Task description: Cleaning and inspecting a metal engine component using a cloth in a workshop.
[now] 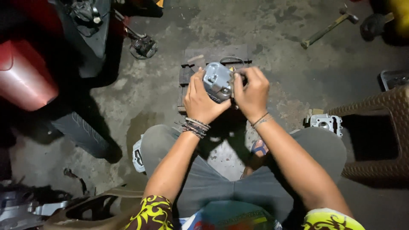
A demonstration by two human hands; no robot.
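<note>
Now, hands: the left hand [201,102] and the right hand [252,94] both wrap around one grey metal engine part [217,81], pressing it from each side.
Where the part is: it sits up in the air between the two hands, above a flat dark board [200,57] on the floor, in the far middle of the scene.
Grip: the fingers [197,79] curl tight over the edges; I cannot tell if anything small is pinched under the right hand.
Drop risk: the part looks heavy and smooth, so it may slip if one hand lets go, and fall on the board or on the foot in a sandal [258,149] just below.
Pinch risk: the metal edges look sharp, so a hard squeeze could hurt a finger.
Nearby things: another metal part [326,123] lies on the floor to the right, near a brown woven stool [383,132]; a hammer [328,27] lies far right; a black tyre [81,132] is on the left.
Trip risk: loose bits sit close to the knees, so a quick move may knock them.
Light: it is dim, so small pieces may get lost.
</note>
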